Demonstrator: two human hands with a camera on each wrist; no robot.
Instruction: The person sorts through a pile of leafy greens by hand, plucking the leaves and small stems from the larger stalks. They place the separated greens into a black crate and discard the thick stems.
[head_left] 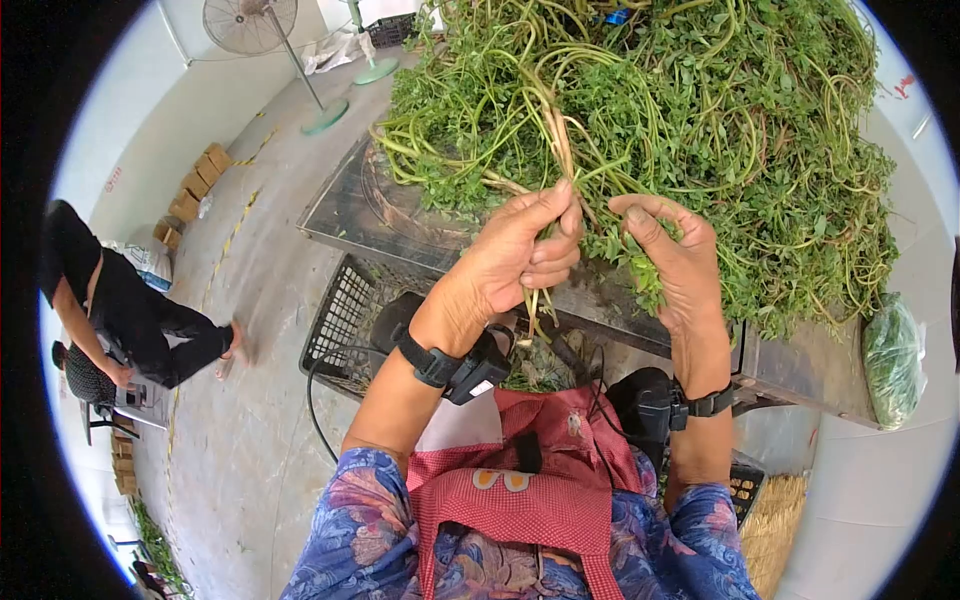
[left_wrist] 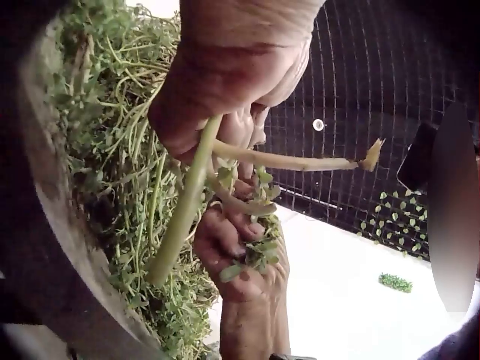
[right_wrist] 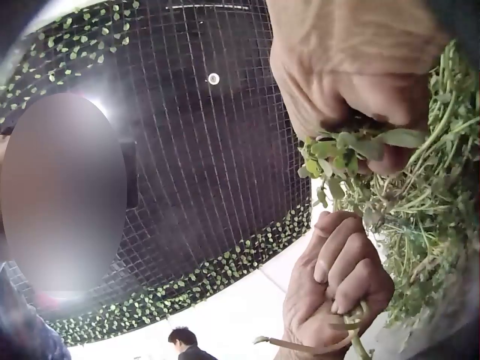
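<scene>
In the head view the left hand (head_left: pixel 525 250) grips several pale stems (head_left: pixel 560 140), their cut ends hanging below the fist. A thick green stem (left_wrist: pixel 184 202) and a thinner brownish one (left_wrist: pixel 300 161) stick out of it in the left wrist view. Just to its right, the right hand (head_left: pixel 680 255) has its fingers curled round a leafy sprig (right_wrist: pixel 341 154), which shows under the fingers in the right wrist view. Both hands are at the front edge of a large heap of green plants (head_left: pixel 690 130).
The heap lies on a dark table (head_left: pixel 340 215). Below its edge stands a black crate (head_left: pixel 335 325). A green bag (head_left: pixel 893 365) is at the table's right end. Fans (head_left: pixel 250 22), cardboard boxes (head_left: pixel 195 185) and a seated person (head_left: pixel 140 310) are on the left.
</scene>
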